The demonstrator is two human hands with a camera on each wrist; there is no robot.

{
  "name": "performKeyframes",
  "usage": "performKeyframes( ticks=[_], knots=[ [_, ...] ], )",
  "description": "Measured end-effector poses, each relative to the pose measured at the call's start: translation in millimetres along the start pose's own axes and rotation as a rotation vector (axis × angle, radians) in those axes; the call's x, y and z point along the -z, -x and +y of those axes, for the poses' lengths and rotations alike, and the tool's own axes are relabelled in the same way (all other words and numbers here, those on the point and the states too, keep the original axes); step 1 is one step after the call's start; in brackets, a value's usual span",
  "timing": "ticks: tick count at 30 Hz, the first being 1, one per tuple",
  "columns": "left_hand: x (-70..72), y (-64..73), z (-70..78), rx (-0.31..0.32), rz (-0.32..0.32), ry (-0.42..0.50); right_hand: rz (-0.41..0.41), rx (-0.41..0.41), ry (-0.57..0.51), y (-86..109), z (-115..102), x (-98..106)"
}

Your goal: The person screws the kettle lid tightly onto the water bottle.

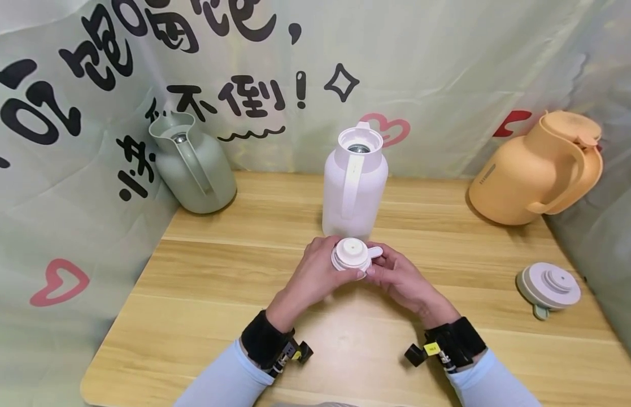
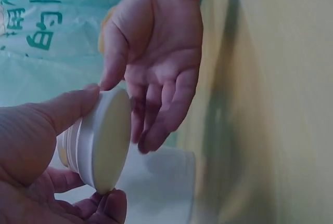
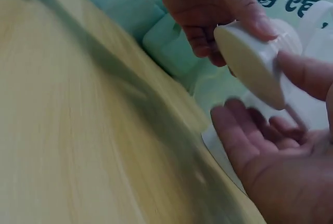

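A white jug lid point(image 1: 352, 252) is held flat over the table, its stepped plug side up and its small tab pointing right. My left hand point(image 1: 315, 265) grips it by the rim between thumb and fingers. In the right wrist view, the thumb of my right hand point(image 3: 291, 156) touches the lid's edge near the tab, while the fingers spread loosely below, apart from the flat face. Just behind both hands stands a pale lilac jug point(image 1: 368, 192), its mouth uncovered and its handle facing me. The lid hides part of the jug's base.
A grey-green jug point(image 1: 213, 175) without a lid stands at the back left. At the back right is an orange jug point(image 1: 513, 175) with its lid on. Another lid point(image 1: 549, 286), pale with a green tab, lies at the right. Printed cloth point(image 1: 447, 68) walls the table point(image 1: 203, 316).
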State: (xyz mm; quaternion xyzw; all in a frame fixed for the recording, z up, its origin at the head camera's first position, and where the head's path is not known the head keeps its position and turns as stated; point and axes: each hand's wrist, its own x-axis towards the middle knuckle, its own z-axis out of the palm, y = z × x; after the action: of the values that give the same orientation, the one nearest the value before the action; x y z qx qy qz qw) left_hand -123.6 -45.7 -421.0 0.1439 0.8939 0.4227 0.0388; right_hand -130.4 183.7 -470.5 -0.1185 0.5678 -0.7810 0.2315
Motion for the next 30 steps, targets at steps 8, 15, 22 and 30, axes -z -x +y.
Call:
performKeyframes(
  ticks=[8,15,22,30],
  knots=[
    [2.2,1.4,19.7,0.018,0.031,0.007,-0.132,0.066,-0.221,1.4,0,0],
    [2.0,0.7,34.4,0.015,0.029,0.066,-0.236,0.115,-0.334,3.2,0,-4],
    [0.3,-1.5,43.7,0.012,0.052,0.096,-0.245,0.177,-0.337,7.3,-4,-6],
    [18.4,-4.9,35.1,0.043,0.127,0.182,-0.198,0.301,-0.384,8.7,-25,10]
  ],
)
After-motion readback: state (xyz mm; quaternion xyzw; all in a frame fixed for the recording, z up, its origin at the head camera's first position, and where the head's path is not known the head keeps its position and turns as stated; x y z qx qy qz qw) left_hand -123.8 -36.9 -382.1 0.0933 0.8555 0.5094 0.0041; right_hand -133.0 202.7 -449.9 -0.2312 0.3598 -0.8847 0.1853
